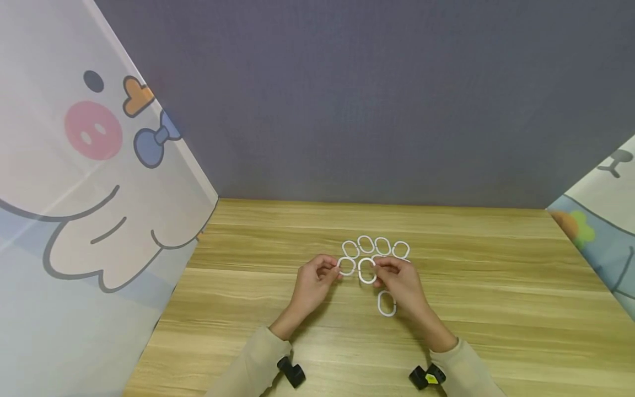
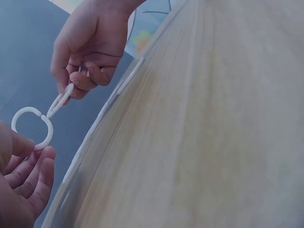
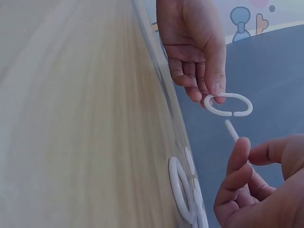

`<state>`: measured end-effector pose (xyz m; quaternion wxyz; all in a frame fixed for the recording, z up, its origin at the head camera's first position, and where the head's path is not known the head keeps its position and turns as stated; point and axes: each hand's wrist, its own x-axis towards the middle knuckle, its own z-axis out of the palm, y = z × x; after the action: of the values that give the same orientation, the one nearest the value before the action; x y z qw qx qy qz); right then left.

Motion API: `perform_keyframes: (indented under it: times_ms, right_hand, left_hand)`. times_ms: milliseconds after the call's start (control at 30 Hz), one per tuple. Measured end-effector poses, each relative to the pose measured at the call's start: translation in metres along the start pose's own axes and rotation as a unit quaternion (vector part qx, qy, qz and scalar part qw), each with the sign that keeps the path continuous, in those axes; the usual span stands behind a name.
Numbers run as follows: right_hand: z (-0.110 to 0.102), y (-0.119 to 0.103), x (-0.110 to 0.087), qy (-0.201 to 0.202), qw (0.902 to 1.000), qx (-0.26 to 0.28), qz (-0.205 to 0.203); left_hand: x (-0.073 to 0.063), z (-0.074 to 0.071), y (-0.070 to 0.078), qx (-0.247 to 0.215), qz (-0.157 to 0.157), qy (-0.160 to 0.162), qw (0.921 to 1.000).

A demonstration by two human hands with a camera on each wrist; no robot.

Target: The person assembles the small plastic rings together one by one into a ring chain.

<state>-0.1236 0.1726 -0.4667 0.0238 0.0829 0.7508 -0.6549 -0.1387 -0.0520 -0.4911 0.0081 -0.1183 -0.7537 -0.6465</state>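
Note:
My left hand [image 1: 313, 281] pinches a white oval ring [image 1: 345, 257] between thumb and fingers, above the table. In the right wrist view a narrow gap shows in that ring's side. My right hand [image 1: 403, 282] pinches a second white ring [image 1: 367, 283], held up close beside the first. Seen from the left wrist, the right-hand ring [image 2: 53, 108] is nearly edge-on, its end right at the gap of the left-hand ring [image 2: 51, 130]. A loose ring [image 1: 379, 304] lies on the table beside the right wrist.
Several more white rings [image 1: 366, 237] lie in a cluster on the wooden table [image 1: 278, 231], just beyond both hands; the right hand partly covers some. A grey partition [image 1: 347, 110] stands along the far edge, with printed panels [image 1: 149, 231] at the sides.

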Motion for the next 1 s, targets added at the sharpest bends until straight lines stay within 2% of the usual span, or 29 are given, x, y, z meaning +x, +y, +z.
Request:
perform_keyframes:
  times_ms: [133, 733, 1000]
  right_hand:
    - [-0.0006, -0.0030, -0.0019, -0.009, 0.9995, 0.025, 0.020]
    - [0.0014, -0.0022, -0.0034, -0.033, 0.9989, 0.028, 0.018]
    - [-0.0006, -0.0031, -0.0032, -0.034, 0.9984, 0.041, 0.022]
  left_hand:
    - [-0.0007, -0.0001, 0.0012, 0.003, 0.007, 0.000, 1.0000]
    - [-0.0023, -0.0018, 0.0006, 0.057, 0.027, -0.013, 0.9979]
    - [-0.0029, -0.0009, 0.0015, 0.064, 0.029, -0.014, 0.9974]
